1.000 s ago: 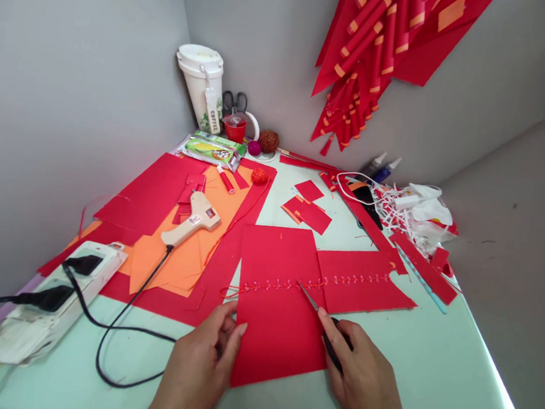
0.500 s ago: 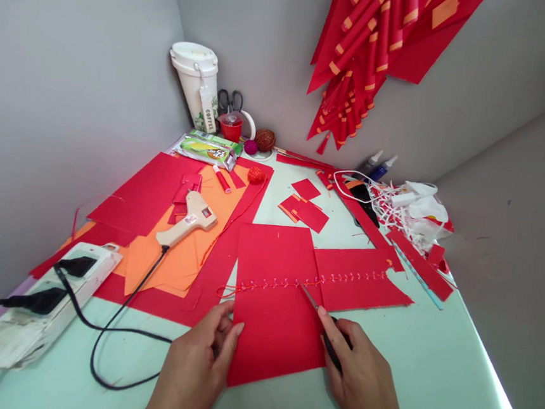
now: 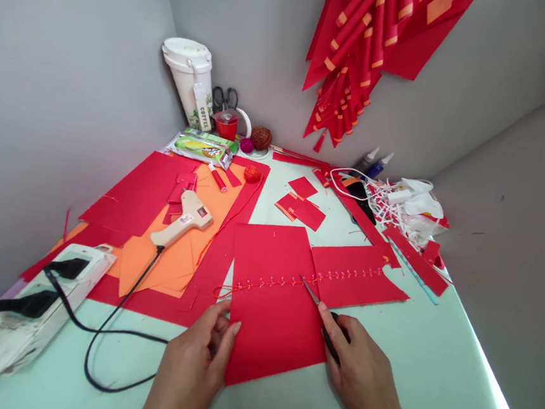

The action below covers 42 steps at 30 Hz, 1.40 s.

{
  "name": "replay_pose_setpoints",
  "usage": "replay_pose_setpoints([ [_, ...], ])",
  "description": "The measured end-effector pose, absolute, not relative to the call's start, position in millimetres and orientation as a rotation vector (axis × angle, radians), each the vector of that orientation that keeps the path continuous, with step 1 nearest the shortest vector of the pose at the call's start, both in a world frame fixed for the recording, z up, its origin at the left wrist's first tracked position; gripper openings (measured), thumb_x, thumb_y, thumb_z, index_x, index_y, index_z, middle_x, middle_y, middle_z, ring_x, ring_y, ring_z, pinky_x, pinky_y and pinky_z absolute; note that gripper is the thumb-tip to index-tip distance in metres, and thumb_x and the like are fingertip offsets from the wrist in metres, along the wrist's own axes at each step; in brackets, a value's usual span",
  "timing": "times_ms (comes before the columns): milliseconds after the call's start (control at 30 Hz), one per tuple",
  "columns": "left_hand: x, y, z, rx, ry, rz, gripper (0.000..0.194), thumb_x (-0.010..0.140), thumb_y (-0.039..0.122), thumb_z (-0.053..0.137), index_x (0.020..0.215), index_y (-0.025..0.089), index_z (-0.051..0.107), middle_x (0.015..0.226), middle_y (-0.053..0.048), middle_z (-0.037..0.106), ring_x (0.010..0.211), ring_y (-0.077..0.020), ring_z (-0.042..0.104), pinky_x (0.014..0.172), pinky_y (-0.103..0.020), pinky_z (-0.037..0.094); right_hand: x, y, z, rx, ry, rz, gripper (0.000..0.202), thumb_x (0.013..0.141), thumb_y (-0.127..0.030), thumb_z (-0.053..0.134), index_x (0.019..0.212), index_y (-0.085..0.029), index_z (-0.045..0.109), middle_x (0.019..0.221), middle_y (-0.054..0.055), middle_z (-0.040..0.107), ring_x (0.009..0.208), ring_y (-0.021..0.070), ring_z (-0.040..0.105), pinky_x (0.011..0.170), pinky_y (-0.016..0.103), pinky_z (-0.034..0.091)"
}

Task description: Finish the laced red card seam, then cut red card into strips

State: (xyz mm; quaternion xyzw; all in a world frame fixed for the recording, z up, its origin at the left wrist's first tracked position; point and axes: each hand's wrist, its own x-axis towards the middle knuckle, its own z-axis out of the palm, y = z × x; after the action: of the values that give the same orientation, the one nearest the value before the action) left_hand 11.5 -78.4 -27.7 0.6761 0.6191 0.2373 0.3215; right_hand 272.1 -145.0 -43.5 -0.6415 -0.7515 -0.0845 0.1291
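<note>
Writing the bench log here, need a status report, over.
Left hand pinching large red paper sheet; right hand holding black-handled metal scissors, tips at thin red cord; beige glue gun leftward, not blocking.

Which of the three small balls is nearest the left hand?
The orange-red ball is nearest the left hand. It alone lies on the large red sheet; the magenta ball and brown ball sit farther back by the wall.

1 head-worn camera looks forward and down at the nearby hands (image 3: 192,364) and tabletop (image 3: 434,365)
</note>
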Motion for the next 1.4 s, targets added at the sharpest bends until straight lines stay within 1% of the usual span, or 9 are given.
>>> replay_pose_setpoints([
  [300, 10.6, -78.6, -28.3, 1.764, 1.629, 0.622, 0.03, 0.087, 0.046, 0.05, 0.105, 0.023, 0.06, 0.069, 0.003, 0.067, 0.056, -0.0143, 0.065, 0.056, -0.023, 0.051, 279.6, -148.0, -40.0, -1.958, -2.071, -0.294, 0.055, 0.098, -0.028, 0.038, 0.152, -0.027, 0.027, 0.088, 0.009, 0.061, 0.064, 0.0184, 0.061, 0.044, 0.023, 0.042],
  [700, 9.5, -79.1, -27.3, 1.743, 1.591, 0.604, 0.029, 0.088, 0.045, 0.05, 0.106, 0.024, 0.059, 0.067, 0.005, 0.065, 0.053, -0.0134, 0.063, 0.055, -0.022, 0.05, 297.7, -130.2, -19.7, -1.91, -2.027, -0.23, 0.047, 0.097, -0.029, 0.043, 0.144, -0.023, 0.044, 0.092, 0.01, 0.064, 0.072, 0.0191, 0.063, 0.05, 0.024, 0.046],
  [833, 8.8, -78.8, -28.4, 1.71, 1.616, 0.613, 0.031, 0.088, 0.045, 0.05, 0.108, 0.023, 0.059, 0.064, 0.005, 0.064, 0.051, -0.0135, 0.061, 0.054, -0.022, 0.05, 301.7, -116.3, -6.1, -1.819, -1.966, 0.169, 0.039, 0.096, -0.032, 0.046, 0.134, -0.026, 0.056, 0.086, 0.005, 0.062, 0.07, 0.0165, 0.061, 0.06, 0.026, 0.05],
  [967, 8.1, -78.5, -30.0, 1.678, 1.607, 0.599, 0.033, 0.087, 0.047, 0.049, 0.108, 0.023, 0.058, 0.065, 0.005, 0.064, 0.053, -0.0136, 0.062, 0.055, -0.022, 0.051, 301.9, -111.1, -1.9, -1.879, -1.387, 0.824, 0.037, 0.091, -0.047, 0.054, 0.118, -0.025, 0.066, 0.083, 0.004, 0.063, 0.08, 0.0191, 0.063, 0.072, 0.03, 0.053],
  [1067, 7.4, -78.3, -30.3, 1.676, 1.597, 0.597, 0.033, 0.088, 0.047, 0.049, 0.108, 0.024, 0.058, 0.064, 0.006, 0.063, 0.053, -0.0135, 0.062, 0.056, -0.022, 0.051, 305.5, -111.8, -6.6, -1.762, -0.746, 1.209, 0.041, 0.083, -0.052, 0.064, 0.107, -0.019, 0.067, 0.066, 0.001, 0.057, 0.077, 0.0199, 0.063, 0.059, 0.026, 0.05],
  [1133, 7.2, -78.0, -29.4, 1.681, 1.595, 0.608, 0.032, 0.087, 0.047, 0.049, 0.106, 0.024, 0.059, 0.063, 0.006, 0.063, 0.053, -0.0135, 0.062, 0.055, -0.022, 0.051, 308.0, -112.4, -11.1, -1.595, -0.433, 1.335, 0.035, 0.078, -0.048, 0.072, 0.092, -0.018, 0.065, 0.059, -0.001, 0.053, 0.067, 0.0164, 0.058, 0.046, 0.02, 0.039],
  [1233, 7.5, -77.4, -26.8, 1.687, 1.602, 0.635, 0.031, 0.086, 0.047, 0.051, 0.104, 0.024, 0.059, 0.063, 0.005, 0.064, 0.052, -0.0135, 0.062, 0.054, -0.022, 0.051, 308.9, -111.7, -15.9, -1.432, -0.155, 1.426, 0.03, 0.071, -0.04, 0.079, 0.078, -0.018, 0.06, 0.06, 0.0, 0.056, 0.051, 0.0095, 0.044, 0.038, 0.017, 0.027],
  [1333, 7.9, -77.7, -25.0, 1.684, 1.603, 0.654, 0.031, 0.085, 0.047, 0.052, 0.104, 0.024, 0.06, 0.064, 0.005, 0.065, 0.052, -0.0135, 0.063, 0.053, -0.022, 0.051, 306.1, -111.3, -16.8, -1.396, -0.102, 1.443, 0.031, 0.069, -0.039, 0.08, 0.076, -0.018, 0.059, 0.06, 0.0, 0.056, 0.047, 0.0075, 0.037, 0.037, 0.017, 0.026],
  [1400, 7.9, -78.3, -25.5, 1.68, 1.605, 0.656, 0.031, 0.085, 0.047, 0.052, 0.104, 0.024, 0.06, 0.064, 0.005, 0.065, 0.052, -0.0135, 0.063, 0.054, -0.022, 0.051, 303.2, -113.1, -16.7, -1.449, -0.224, 1.379, 0.031, 0.072, -0.043, 0.077, 0.079, -0.018, 0.06, 0.061, 0.001, 0.057, 0.05, 0.0094, 0.043, 0.039, 0.019, 0.031],
])
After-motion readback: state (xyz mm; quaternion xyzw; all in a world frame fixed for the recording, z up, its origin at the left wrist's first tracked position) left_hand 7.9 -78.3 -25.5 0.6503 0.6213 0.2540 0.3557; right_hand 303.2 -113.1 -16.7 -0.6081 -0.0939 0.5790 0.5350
